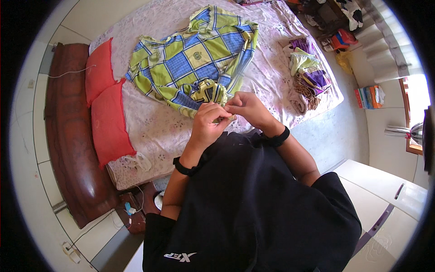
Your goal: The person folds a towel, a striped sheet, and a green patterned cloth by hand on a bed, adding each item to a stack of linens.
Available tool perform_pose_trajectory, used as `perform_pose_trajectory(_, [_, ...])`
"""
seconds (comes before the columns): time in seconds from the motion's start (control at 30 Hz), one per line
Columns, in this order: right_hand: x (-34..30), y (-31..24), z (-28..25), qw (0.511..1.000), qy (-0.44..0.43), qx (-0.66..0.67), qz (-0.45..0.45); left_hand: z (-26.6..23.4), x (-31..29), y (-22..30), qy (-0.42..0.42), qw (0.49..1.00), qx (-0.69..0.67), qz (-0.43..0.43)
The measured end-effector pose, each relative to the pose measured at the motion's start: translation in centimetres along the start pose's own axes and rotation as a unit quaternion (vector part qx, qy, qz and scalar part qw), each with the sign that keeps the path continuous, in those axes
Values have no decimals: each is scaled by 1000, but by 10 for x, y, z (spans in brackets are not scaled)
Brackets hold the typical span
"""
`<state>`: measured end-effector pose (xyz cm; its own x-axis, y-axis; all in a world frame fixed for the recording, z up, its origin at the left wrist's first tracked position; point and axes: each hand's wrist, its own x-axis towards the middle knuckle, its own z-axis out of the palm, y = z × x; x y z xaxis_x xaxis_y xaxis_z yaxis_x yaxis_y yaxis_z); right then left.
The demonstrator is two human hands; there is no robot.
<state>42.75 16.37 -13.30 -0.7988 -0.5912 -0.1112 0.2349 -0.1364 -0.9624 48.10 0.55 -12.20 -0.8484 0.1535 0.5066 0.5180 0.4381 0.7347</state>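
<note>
A checked cloth (179,63) in green, blue and yellow with a ruffled edge, like a thin blanket or bedspread, lies rumpled across the bed. Its near part is bunched and runs up to my fingers. My left hand (208,124) is closed in a pinch at this near edge. Close beside it, almost touching, my right hand (250,110) pinches too, with thumb and forefinger together. A small bit of pale yellowish fabric shows between the fingertips; the rest of the grip is hidden by my fingers. Each wrist wears a black band.
Two red pillows (110,124) lie by the dark wooden headboard (74,131). A pile of folded clothes (309,75) rests on the right part of the flowered bed sheet (276,59). A white cabinet (367,181) stands at lower right. Cables (140,195) hang by the bedside.
</note>
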Motion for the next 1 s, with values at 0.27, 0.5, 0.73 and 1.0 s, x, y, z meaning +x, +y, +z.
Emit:
perform_pose_trajectory(0.27, [-3,-13,-1,998,-42,42,16,2,-7,1,46,991,-55,-111])
perform_pose_trajectory(0.5, [-14,-27,-7,978,-117,-169,25,3,-18,-3,-11,985,-32,-169])
perform_pose_trajectory(0.73, [-24,-35,-23,973,-189,-117,66,12,-12,4,-122,977,-70,-163])
perform_pose_trajectory(1.0, [-82,-89,-61,944,-59,-302,-120,9,-24,-21,-363,918,95,-130])
